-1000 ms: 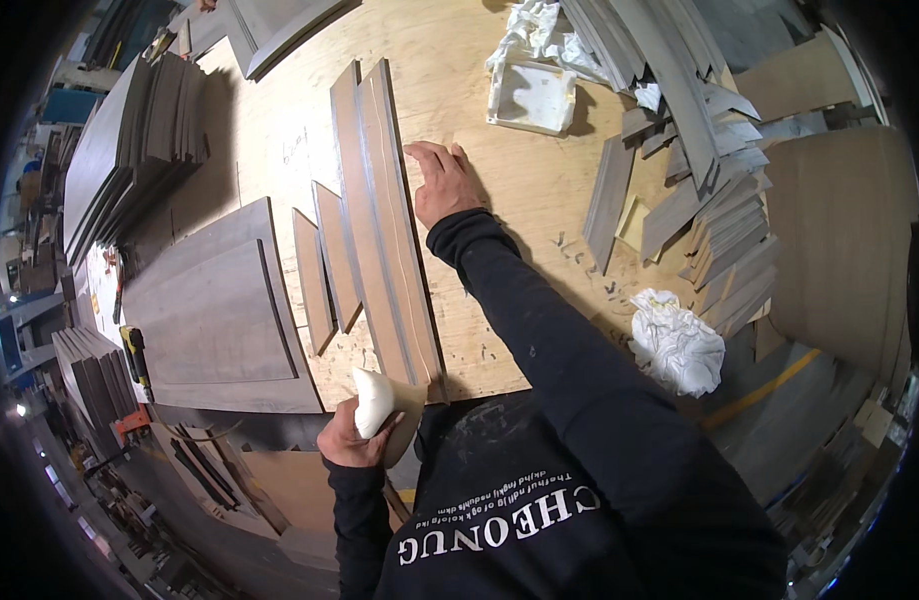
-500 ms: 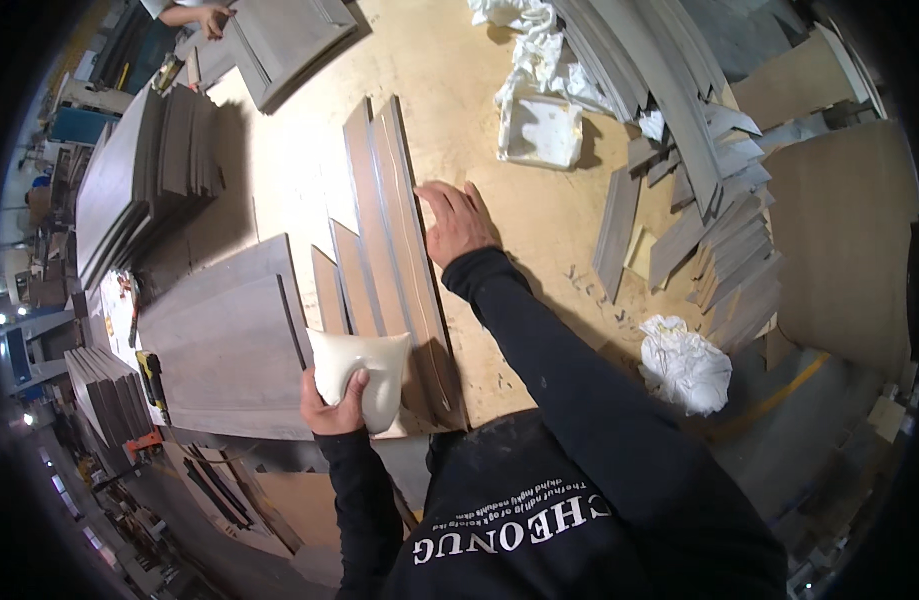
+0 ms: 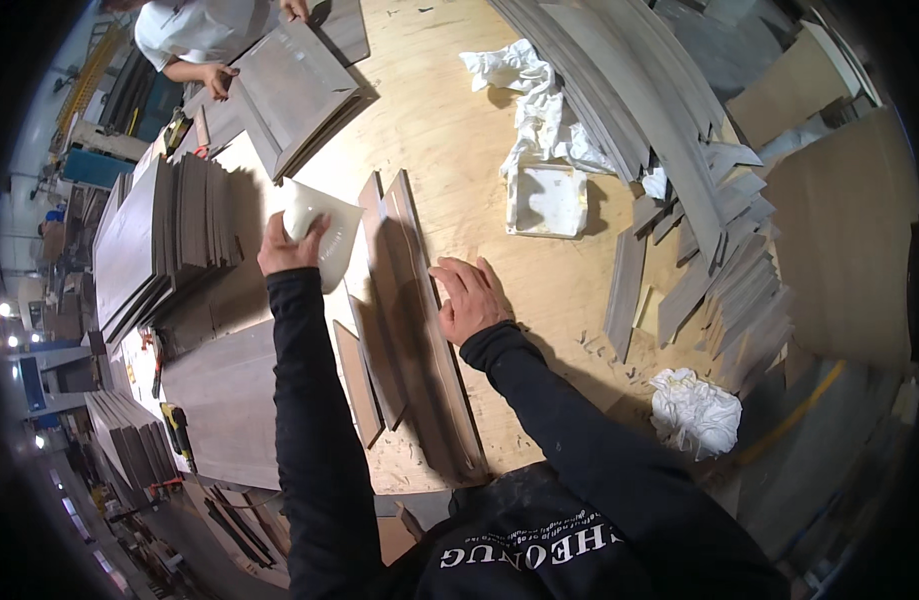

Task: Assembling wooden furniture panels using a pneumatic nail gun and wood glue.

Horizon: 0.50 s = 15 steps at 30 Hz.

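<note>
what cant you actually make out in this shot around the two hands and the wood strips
- Head view: left hand covers part of the white cloth, so its grip is unclear.
- Right hand hides the strip surface beneath its palm on the long wood strips.
- Strips' near ends are hidden by the person's dark sleeves and chest.

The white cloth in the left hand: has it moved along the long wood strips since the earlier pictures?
Yes. The white cloth in the left hand has gone from the near end of the long wood strips to their far end, away from the person.
</note>
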Each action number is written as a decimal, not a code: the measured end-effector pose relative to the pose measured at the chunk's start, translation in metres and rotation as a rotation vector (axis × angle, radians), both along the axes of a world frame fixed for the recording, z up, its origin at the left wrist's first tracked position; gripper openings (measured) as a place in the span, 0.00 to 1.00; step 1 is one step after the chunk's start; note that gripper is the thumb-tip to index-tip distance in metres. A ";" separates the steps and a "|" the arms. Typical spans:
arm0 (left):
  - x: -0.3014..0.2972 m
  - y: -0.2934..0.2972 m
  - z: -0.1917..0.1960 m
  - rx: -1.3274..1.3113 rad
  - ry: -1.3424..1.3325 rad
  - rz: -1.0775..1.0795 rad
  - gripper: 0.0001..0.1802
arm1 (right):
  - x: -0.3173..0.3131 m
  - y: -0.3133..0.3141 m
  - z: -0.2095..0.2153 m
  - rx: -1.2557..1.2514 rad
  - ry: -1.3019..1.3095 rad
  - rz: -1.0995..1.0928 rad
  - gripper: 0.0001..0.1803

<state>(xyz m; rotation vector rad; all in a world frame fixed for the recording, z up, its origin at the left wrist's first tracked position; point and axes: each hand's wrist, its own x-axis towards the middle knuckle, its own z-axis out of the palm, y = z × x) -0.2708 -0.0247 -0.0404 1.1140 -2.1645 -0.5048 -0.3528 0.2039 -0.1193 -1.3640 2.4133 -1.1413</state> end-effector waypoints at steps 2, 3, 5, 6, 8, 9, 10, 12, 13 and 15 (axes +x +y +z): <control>-0.010 -0.013 0.000 -0.014 -0.091 0.039 0.22 | 0.001 -0.001 0.003 0.002 -0.022 0.014 0.26; -0.018 -0.013 0.004 -0.031 -0.121 0.039 0.22 | -0.002 0.000 0.002 0.004 -0.041 0.019 0.26; -0.025 -0.025 -0.001 -0.017 -0.150 0.013 0.23 | -0.004 0.000 0.002 -0.001 -0.047 0.013 0.26; -0.030 -0.026 -0.001 -0.005 -0.139 -0.016 0.23 | -0.005 0.000 0.002 -0.016 -0.039 0.022 0.27; -0.035 -0.026 0.001 -0.026 -0.224 0.007 0.24 | -0.006 0.002 0.000 -0.023 -0.050 0.020 0.27; -0.036 -0.025 0.004 -0.054 -0.307 0.045 0.25 | -0.006 0.002 0.001 -0.022 -0.048 0.024 0.27; -0.036 -0.026 0.003 -0.053 -0.310 0.042 0.25 | -0.006 0.002 0.002 -0.020 -0.046 0.030 0.27; -0.034 -0.027 0.003 -0.059 -0.306 0.045 0.27 | -0.005 0.002 0.004 -0.037 -0.049 0.015 0.26; -0.033 -0.026 0.003 -0.058 -0.307 0.044 0.27 | -0.005 0.002 0.005 -0.056 -0.049 0.002 0.26; -0.028 -0.022 0.008 -0.063 -0.341 0.048 0.27 | -0.004 0.002 0.004 -0.051 -0.041 -0.001 0.26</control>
